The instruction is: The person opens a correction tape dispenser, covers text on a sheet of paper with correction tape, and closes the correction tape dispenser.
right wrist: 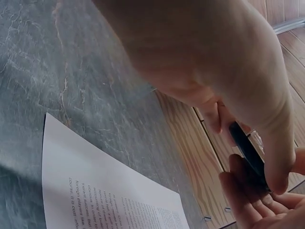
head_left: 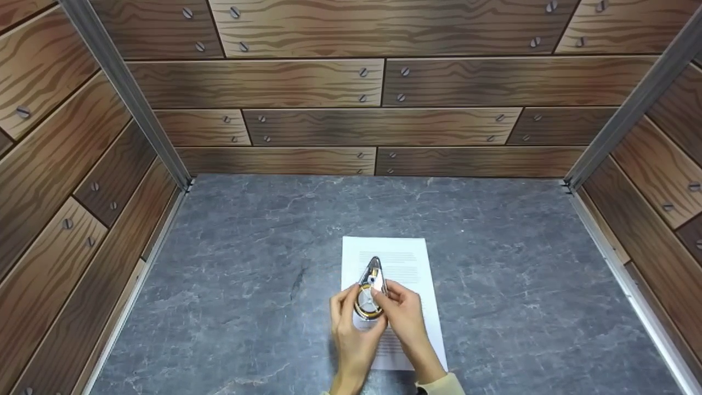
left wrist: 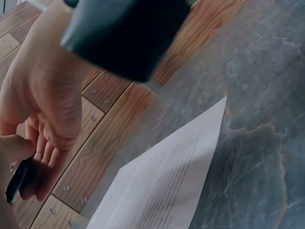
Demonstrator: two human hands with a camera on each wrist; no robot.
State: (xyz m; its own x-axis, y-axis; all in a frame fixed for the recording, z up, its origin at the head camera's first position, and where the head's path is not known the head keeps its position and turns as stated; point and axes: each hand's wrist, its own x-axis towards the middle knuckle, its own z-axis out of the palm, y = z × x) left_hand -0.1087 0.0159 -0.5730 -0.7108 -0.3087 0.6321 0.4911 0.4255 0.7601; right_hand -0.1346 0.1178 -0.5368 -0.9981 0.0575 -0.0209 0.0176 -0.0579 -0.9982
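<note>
A teardrop-shaped correction tape (head_left: 368, 300) with a clear face, a pale wheel and yellow parts inside is held above a printed sheet of paper (head_left: 412, 258), its narrow tip pointing away from me. My left hand (head_left: 354, 336) grips its left side and rounded end. On the other side my right hand (head_left: 407, 314) holds it, with the thumb on its face. In the left wrist view only a dark edge of the correction tape (left wrist: 20, 179) shows between fingers. The right wrist view has the dark side of the correction tape (right wrist: 249, 153) from below.
The paper lies on a grey marbled tabletop (head_left: 247, 263). Wood-patterned panels (head_left: 307, 82) stand at the back and both sides, with metal rails (head_left: 129, 82) at the corners. A dark cuff-like piece (left wrist: 126, 38) fills the top of the left wrist view.
</note>
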